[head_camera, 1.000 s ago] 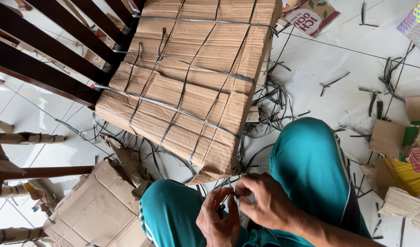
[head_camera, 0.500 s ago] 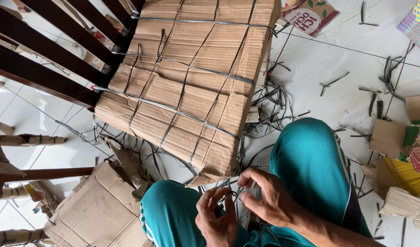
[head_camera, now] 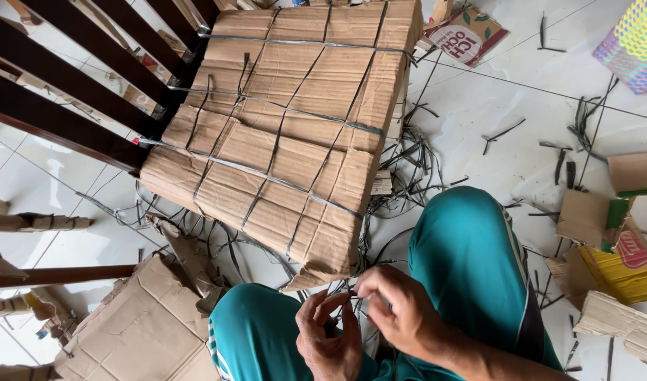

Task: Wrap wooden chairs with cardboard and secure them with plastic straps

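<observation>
1. Cardboard is making up the large flattened bundle [head_camera: 281, 134], which is lying on the white tiled floor [head_camera: 492, 92] and leaning against dark wooden slats [head_camera: 62, 85] at the upper left.
2. Grey straps [head_camera: 267, 176] are crossing the bundle lengthwise and crosswise, holding the sheets together.
3. Both hands are working just below the near corner of the bundle, between the person's knees in teal trousers [head_camera: 471, 261].
4. The left hand [head_camera: 327, 339] is curling its fingers closed around a thin dark strap end [head_camera: 348, 296]; the pinch is tight, with thumb and forefinger nearly meeting.
5. The right hand [head_camera: 397, 310] is closing its fingertips on the same strap end from the right, the remaining fingers bending inward over it.
6. The strap end is sitting between the two hands, near the lower corner of the bundle; whether it is joining the bundle's straps cannot be told.
7. Loose strap offcuts [head_camera: 408, 162] are lying tangled on the floor beside the right edge of the bundle.
8. A second crumpled cardboard sheet [head_camera: 143, 324] is resting at the lower left, touching the left knee.
9. Smaller cardboard scraps [head_camera: 584, 219] and a yellow carton [head_camera: 619, 271] are lying to the right, well apart from the hands.
</observation>
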